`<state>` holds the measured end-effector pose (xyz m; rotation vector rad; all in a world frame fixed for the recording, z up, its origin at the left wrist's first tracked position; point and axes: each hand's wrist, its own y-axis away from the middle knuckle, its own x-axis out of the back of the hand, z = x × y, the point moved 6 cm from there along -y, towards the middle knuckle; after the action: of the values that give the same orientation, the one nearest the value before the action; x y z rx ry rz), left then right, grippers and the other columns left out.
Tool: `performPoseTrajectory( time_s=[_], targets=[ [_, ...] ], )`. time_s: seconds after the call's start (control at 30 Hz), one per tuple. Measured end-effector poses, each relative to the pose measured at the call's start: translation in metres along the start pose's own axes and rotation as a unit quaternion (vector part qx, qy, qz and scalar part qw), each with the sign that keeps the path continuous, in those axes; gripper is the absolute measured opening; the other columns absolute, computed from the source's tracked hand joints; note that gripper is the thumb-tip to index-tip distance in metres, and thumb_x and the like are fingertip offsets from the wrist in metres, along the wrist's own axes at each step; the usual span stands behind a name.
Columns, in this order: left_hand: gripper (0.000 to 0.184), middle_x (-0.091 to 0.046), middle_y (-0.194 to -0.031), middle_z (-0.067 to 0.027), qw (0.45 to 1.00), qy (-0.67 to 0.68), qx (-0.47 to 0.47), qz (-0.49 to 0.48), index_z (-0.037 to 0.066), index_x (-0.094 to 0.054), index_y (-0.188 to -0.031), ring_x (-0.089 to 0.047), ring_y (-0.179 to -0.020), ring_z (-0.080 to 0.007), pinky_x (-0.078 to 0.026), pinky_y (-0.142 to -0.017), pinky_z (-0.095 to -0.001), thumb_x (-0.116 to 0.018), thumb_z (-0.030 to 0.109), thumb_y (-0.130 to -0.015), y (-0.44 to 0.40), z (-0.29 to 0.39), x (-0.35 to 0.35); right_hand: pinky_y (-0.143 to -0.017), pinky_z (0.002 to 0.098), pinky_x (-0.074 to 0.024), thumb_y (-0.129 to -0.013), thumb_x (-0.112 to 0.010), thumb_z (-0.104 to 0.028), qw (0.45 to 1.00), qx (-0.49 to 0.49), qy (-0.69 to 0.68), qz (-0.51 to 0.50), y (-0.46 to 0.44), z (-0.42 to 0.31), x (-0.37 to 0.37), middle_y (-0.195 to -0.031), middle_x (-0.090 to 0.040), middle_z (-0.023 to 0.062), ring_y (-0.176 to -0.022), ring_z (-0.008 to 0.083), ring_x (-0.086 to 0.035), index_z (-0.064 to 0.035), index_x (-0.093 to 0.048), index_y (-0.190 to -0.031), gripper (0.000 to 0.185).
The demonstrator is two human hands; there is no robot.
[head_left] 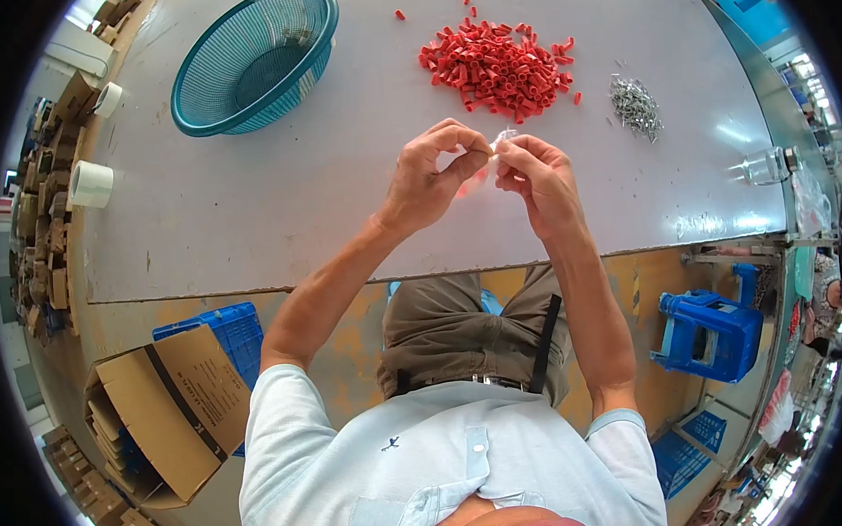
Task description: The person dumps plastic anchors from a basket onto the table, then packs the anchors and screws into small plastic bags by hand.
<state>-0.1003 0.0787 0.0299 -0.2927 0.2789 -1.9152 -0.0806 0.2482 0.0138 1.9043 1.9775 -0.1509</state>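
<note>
My left hand (427, 177) and my right hand (546, 186) meet above the table, thumbs and forefingers pinched close together. Between and beneath the fingertips shows what looks like a small clear plastic bag (506, 137), partly hidden by the fingers. Something red (472, 182) shows blurred below my left fingertips, perhaps inside the bag. Just beyond the hands lies a heap of small red plastic caps (502, 70), with a few strays around it. To its right is a smaller pile of silvery metal pins or screws (634, 107), too small to name exactly.
A green plastic basket (255, 65) stands at the back left of the white table (252, 213). Tape rolls (92, 184) sit along the left edge, a glass jar (767, 166) near the right. Below are a cardboard box (180, 401) and a blue stool (711, 334).
</note>
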Motion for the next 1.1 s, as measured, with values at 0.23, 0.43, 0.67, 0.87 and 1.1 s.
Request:
performPoseTrajectory(
  time_s=[0.23,0.43,0.67,0.87,1.1],
  targets=[
    [0.018,-0.068,-0.095,-0.0071,0.907,-0.318,-0.273,0.03,0.003,-0.068,-0.102,-0.065,-0.086,-0.0259,-0.053,-0.082,-0.0382,-0.078,-0.001,-0.087,0.008,0.023,-0.015,-0.058,0.0248,-0.0528,-0.095,-0.076,-0.015,0.975,0.065,0.212,0.034,-0.002,-0.018,0.007,-0.078,-0.071,0.0044,-0.066,0.0096,-0.065,0.0004,-0.074,-0.09,0.017],
    [0.019,-0.069,-0.093,-0.007,0.887,-0.36,-0.288,0.022,0.005,-0.068,-0.1,-0.065,-0.085,-0.0277,-0.053,-0.081,-0.0399,-0.079,-0.002,-0.086,0.008,0.022,-0.021,-0.066,0.0271,-0.0592,-0.096,-0.08,-0.021,0.993,-0.057,0.101,-0.006,-0.011,-0.004,0.025,-0.081,-0.073,0.0069,-0.068,0.012,-0.069,0.0002,-0.075,-0.096,0.022],
    [0.015,-0.071,-0.095,-0.0059,0.982,-0.171,-0.066,0.039,0.003,-0.071,-0.106,-0.068,-0.092,-0.0179,-0.055,-0.082,-0.0309,-0.073,-0.003,-0.092,0.001,0.004,-0.005,-0.081,0.0303,-0.0601,-0.099,-0.074,-0.014,0.999,-0.008,0.01,-0.045,-0.005,-0.01,0.005,-0.088,-0.075,0.0061,-0.083,0.0131,-0.071,-0.0009,-0.077,-0.103,0.014],
    [0.011,-0.071,-0.102,-0.0025,0.999,-0.04,0.02,0.019,0.0,-0.07,-0.11,-0.065,-0.099,-0.0098,-0.054,-0.085,-0.0263,-0.069,0.0,-0.1,0.0,-0.015,-0.001,-0.082,0.0291,-0.0611,-0.098,-0.069,-0.003,0.971,0.114,0.211,-0.023,-0.005,-0.012,0.005,-0.097,-0.077,0.0066,-0.089,0.011,-0.071,0.0024,-0.075,-0.11,0.014],
    [0.014,-0.073,-0.105,-0.0053,0.994,0.062,0.079,0.033,0.0,-0.068,-0.114,-0.067,-0.098,-0.0094,-0.057,-0.086,-0.0249,-0.069,-0.001,-0.1,-0.001,-0.019,-0.002,-0.081,0.0278,-0.0625,-0.097,-0.073,-0.001,0.982,0.11,0.15,-0.042,-0.005,-0.008,-0.002,-0.096,-0.077,0.0071,-0.089,0.0105,-0.072,0.0003,-0.076,-0.111,0.014]
  ],
)
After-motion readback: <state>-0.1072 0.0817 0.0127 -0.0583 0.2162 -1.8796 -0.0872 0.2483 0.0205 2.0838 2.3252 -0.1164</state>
